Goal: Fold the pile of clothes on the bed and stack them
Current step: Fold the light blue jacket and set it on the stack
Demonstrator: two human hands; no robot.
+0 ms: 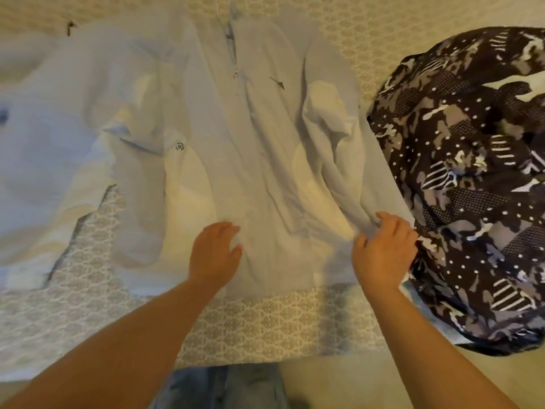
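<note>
A pale blue zip-neck top (pixel 259 137) lies spread face up on the patterned bed cover (pixel 265 320), its collar at the far side. My left hand (pixel 215 252) rests flat on the lower hem area with fingers relaxed. My right hand (pixel 383 249) grips a bunched fold of the top's right side near the hem. A second pale blue garment (pixel 53 149) lies rumpled at the left, partly under the top's sleeve.
A dark camouflage-print garment (pixel 472 187) with white dots and stripes is heaped at the right, reaching the bed's front edge. The bed edge runs across the bottom, with my jeans (pixel 224 388) below it.
</note>
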